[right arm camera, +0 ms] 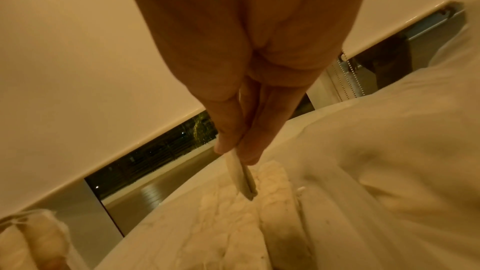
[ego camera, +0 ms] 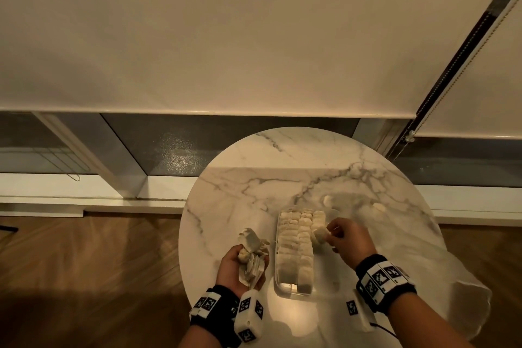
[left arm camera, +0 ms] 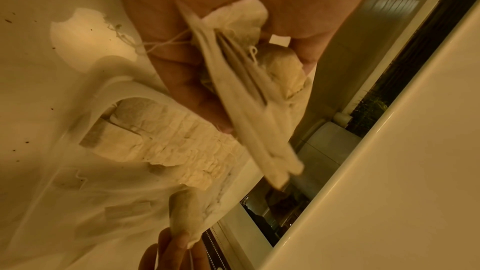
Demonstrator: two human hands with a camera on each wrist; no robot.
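On the round marble table [ego camera: 254, 186], near its front edge, a clear plastic tray [ego camera: 278, 287] lies lengthwise between our two hands, packed with rows of tea bags [ego camera: 295, 248]. Our left hand [ego camera: 234, 265], palm up just to the left of the tray, has its fingers curled round a loose bundle of tea bags [ego camera: 252, 251]. The left wrist view shows their flat paper edges and tangled strings lying across the palm. Our right hand [ego camera: 350, 240] hovers at the tray's right side, thumb and forefinger pressed together on a single tea bag [ego camera: 319, 234]. This bag hangs from the fingertips at the right-hand row, and whether it touches the bags beneath we cannot tell. Crumpled clear film [ego camera: 452, 285] lies on the table to the right of the tray. Both wrists carry black bands with printed square markers [ego camera: 380, 277]. Beyond the table a cream roller blind [ego camera: 254, 37] hangs over a window, with wooden floor [ego camera: 84, 263] below.
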